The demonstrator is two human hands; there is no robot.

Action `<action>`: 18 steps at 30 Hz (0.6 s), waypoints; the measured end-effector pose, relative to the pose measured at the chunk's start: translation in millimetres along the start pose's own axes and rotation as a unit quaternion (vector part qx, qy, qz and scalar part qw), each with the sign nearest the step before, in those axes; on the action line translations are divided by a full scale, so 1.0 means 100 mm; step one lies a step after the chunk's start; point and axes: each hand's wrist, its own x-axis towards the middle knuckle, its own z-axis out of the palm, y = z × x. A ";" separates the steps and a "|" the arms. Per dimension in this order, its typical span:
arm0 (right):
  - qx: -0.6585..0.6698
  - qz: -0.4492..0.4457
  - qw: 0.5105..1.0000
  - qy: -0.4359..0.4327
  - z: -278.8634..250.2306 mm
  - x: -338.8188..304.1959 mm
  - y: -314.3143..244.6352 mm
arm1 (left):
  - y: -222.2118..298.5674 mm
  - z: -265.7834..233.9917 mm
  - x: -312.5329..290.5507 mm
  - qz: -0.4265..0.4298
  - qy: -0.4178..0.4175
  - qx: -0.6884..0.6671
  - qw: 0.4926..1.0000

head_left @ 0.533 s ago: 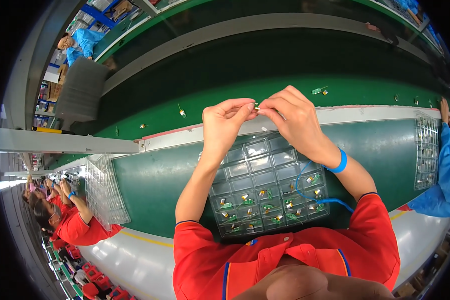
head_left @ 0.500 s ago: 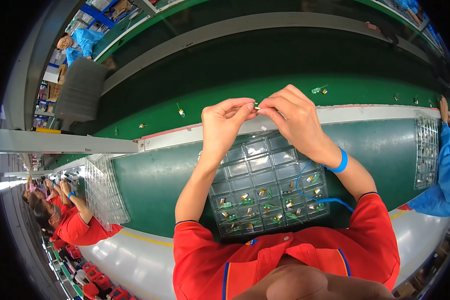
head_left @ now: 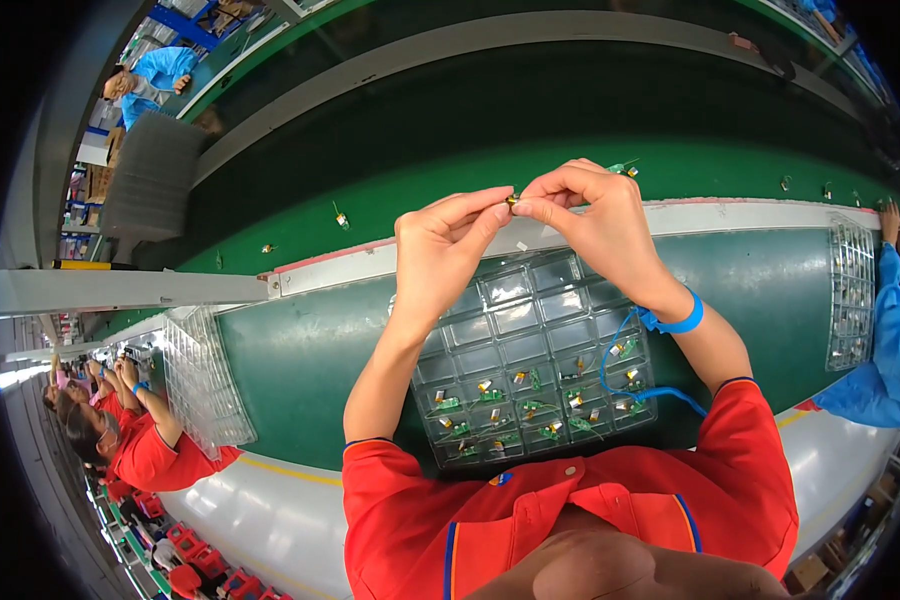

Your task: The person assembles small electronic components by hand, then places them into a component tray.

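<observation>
The left hand (head_left: 438,248) and right hand (head_left: 602,218) meet fingertip to fingertip above the rail (head_left: 345,256), each pinching with thumb and forefinger. Between them is a small part (head_left: 513,200), dark and yellow where visible; its finer detail is too small to read, and the fingertips partly cover it. The part is beyond the far edge of the tray (head_left: 512,288). The tray is clear, divided into compartments, and rests on the green desk (head_left: 310,345) between the forearms. Its rows nearest the torso hold green boards (head_left: 448,404) with white-and-yellow pieces and thin wires. A blue strap (head_left: 684,318) encircles the right wrist; its blue cord (head_left: 658,393) loops down across the right side of the tray. Beyond the rail runs a green belt (head_left: 390,225), carrying a white-and-yellow piece (head_left: 341,219) with a wire left of the hands and a green board (head_left: 620,167) just beside the right hand. A second clear tray (head_left: 208,385) stands at the left end of the desk, near a co-worker in red (head_left: 158,447). A filled tray (head_left: 850,295) lies at the right, beside a blue sleeve (head_left: 885,370).
</observation>
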 end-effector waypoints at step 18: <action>-0.001 -0.064 0.998 0.020 -0.05 0.00 -0.03 | 0.02 -0.01 0.00 -0.031 -0.003 -0.109 0.994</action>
